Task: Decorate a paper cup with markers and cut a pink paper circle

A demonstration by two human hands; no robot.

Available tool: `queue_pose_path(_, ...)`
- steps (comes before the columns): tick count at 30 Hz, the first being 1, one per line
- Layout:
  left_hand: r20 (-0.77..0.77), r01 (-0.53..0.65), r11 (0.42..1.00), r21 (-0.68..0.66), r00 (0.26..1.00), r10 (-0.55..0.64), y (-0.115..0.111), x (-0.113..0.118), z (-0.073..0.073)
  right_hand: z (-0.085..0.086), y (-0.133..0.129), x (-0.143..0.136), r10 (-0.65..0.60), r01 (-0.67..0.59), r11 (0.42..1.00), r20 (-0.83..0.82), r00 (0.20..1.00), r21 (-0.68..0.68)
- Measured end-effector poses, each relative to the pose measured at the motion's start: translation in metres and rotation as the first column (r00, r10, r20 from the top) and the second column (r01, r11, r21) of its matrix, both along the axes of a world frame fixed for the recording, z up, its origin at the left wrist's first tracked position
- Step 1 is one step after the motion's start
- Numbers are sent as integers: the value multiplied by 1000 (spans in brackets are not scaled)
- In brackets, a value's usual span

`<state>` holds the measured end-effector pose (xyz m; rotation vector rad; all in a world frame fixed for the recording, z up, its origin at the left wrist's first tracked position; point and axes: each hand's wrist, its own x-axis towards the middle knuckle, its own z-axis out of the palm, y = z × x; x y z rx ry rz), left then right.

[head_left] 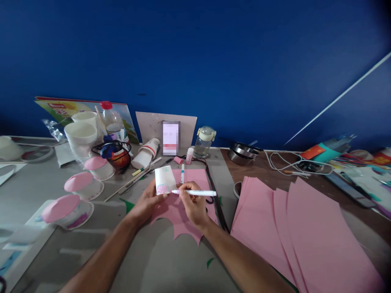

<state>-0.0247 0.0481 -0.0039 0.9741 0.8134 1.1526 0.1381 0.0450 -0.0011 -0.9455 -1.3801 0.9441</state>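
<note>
My left hand [149,201] is closed around the lower left side of a white paper cup [165,176]. A pink checked patch with a blue outline shows low on the cup, and a small greenish drawing sits near its top. In my right hand [194,205] a white marker [200,193] is pinched, its pink tip pointing left at the cup's lower edge. Both hands are over a scalloped pink paper sheet [183,221] on the grey table. Just behind the cup lies another marker [182,174] with a blue band.
Pink-topped cup pieces [78,184] line the left side, before stacked paper cups [81,136] and a red-capped bottle [111,120]. A phone [170,138] leans at the back beside a glass jar [204,142]. Pink sheets [259,215], metal bowls [242,154] and cables [276,162] lie right.
</note>
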Motion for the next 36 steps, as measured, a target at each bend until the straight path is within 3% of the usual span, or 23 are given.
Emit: queue_pose_path(36, -38, -10, 1000, -7, 999, 9, 1, -2, -3, 0, 1, 0, 15, -15, 1000, -18, 1000, -1)
